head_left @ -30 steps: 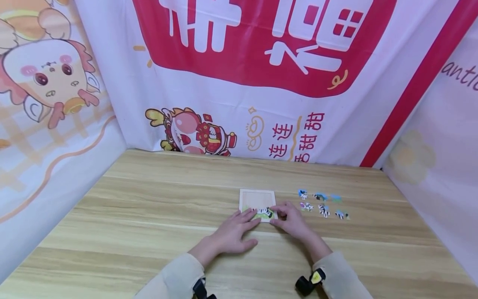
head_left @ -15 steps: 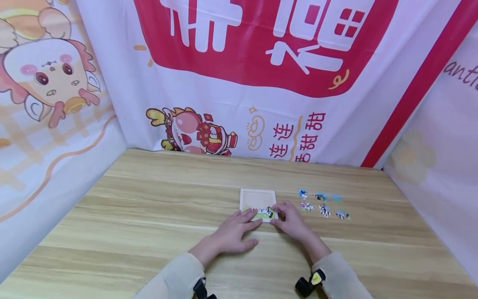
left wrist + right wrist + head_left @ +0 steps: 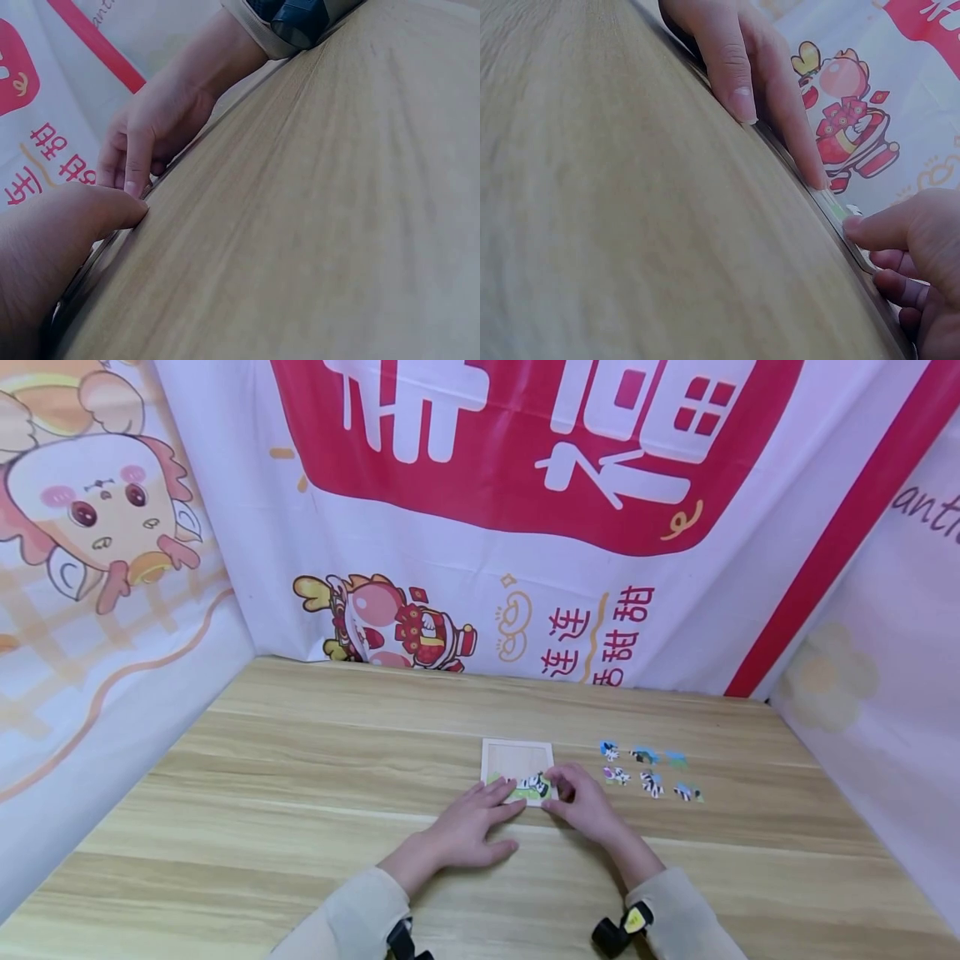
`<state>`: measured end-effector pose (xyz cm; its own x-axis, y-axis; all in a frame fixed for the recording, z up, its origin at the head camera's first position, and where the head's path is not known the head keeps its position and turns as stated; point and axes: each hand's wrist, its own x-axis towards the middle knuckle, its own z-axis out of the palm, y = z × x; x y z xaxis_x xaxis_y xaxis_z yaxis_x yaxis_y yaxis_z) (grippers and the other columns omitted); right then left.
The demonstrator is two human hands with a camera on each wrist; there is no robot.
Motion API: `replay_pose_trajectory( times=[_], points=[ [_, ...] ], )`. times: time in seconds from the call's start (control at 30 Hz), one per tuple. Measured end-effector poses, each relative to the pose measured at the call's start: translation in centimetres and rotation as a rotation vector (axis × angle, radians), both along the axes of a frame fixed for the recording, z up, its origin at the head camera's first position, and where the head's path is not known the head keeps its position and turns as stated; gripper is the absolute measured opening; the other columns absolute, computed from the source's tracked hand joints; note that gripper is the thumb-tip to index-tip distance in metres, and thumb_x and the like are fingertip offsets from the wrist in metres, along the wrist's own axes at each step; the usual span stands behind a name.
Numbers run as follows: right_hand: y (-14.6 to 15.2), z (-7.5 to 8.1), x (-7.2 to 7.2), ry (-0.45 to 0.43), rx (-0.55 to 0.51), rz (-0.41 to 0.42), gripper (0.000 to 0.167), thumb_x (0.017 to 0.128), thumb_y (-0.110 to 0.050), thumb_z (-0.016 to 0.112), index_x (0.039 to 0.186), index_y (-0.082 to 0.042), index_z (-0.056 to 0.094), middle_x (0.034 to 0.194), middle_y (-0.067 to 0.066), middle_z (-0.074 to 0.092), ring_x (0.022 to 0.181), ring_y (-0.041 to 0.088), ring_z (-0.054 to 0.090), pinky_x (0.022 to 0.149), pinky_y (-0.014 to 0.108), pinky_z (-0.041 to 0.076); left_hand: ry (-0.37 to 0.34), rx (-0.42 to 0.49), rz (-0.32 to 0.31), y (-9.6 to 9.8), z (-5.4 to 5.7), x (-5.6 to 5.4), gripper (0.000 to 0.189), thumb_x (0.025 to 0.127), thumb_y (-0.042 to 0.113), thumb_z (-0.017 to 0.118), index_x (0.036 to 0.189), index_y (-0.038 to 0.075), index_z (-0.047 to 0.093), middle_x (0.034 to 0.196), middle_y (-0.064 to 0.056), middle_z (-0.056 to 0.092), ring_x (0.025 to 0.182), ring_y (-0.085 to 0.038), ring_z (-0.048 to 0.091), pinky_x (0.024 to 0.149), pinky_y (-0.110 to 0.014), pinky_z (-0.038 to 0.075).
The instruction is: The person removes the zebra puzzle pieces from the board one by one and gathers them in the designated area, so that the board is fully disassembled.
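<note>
A shallow square puzzle tray (image 3: 517, 754) with a pale raised rim lies on the table. Along its near side is green picture, with a black-and-white zebra puzzle piece (image 3: 535, 783) at the near right corner. My left hand (image 3: 468, 828) lies with fingers extended over the tray's near left part, covering some of it. At the right corner, my right hand (image 3: 585, 806) has curled fingers and pinches the edge of the zebra piece. The right wrist view shows the right hand (image 3: 922, 255) at the tray edge, with a small white part of the piece (image 3: 853, 209) by a fingertip.
Several loose zebra puzzle pieces (image 3: 651, 783) lie in two rows right of the tray. The wood-grain table (image 3: 300, 777) meets a printed cloth backdrop (image 3: 450, 518) behind and at both sides. Each wrist wears a black camera (image 3: 613, 935).
The zebra piece has turned slightly, its right end shifting up beside the right fingers. The right fingers have shifted a little; the left hand stays in place.
</note>
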<state>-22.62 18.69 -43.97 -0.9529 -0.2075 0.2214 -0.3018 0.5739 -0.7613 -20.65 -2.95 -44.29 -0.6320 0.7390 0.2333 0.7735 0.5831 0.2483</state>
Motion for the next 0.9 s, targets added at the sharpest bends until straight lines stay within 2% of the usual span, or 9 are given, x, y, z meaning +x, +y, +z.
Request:
replay_pose_trajectory(
  times=[0.37,0.9],
  points=[
    [0.02,0.19,0.0,-0.058,-0.084,0.004,0.034,0.066,0.0,0.07,0.098,-0.001,0.059,0.079,0.003,0.054,0.067,0.016,0.048,0.061,0.026,0.043,-0.02,0.009,0.002,-0.02,0.1,0.05,0.058,0.082,0.045,0.047,0.13,0.012,0.039,0.138,-0.012,0.023,0.126,-0.025,0.018,0.101,-0.042,0.014],
    [0.04,0.26,-0.22,-0.131,-0.111,-0.036,0.029,0.068,-0.004,0.07,0.096,-0.004,0.061,0.078,0.002,0.056,0.069,0.016,0.048,0.062,0.028,0.042,-0.035,0.0,0.005,-0.03,0.3,0.03,0.058,0.082,0.044,0.047,0.13,0.012,0.039,0.138,-0.012,0.024,0.126,-0.025,0.019,0.101,-0.041,0.014]
  ],
)
